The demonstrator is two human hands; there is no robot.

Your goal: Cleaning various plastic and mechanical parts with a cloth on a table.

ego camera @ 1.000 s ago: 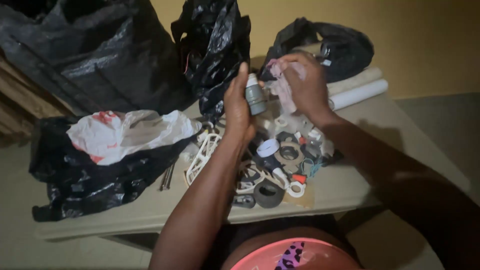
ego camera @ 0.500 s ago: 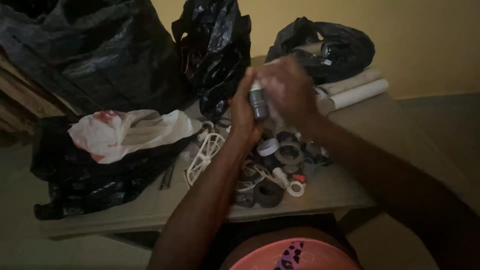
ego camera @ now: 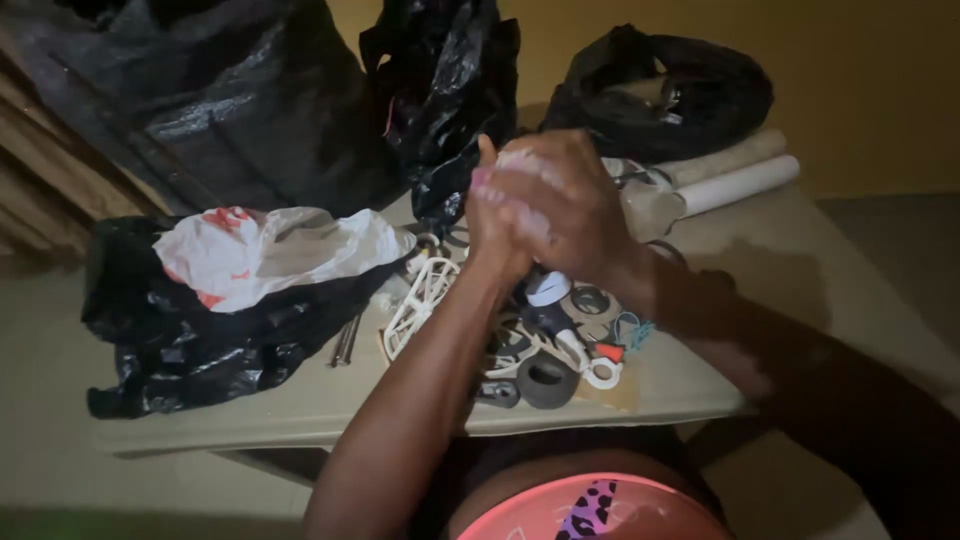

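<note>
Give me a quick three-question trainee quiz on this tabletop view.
1. True or false: the right hand is pressed over the left hand.
2. What lies on the black bag at the left: A) white plastic bag B) white pipes C) black ring?
3. Which wall side are the white pipes on, left or right?

Key: 1 true. 2 A, the white plastic bag. 3 right.

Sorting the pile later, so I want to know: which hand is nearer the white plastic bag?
Left. The left hand is raised just right of the white plastic bag; the right hand wraps it from the far side.
</note>
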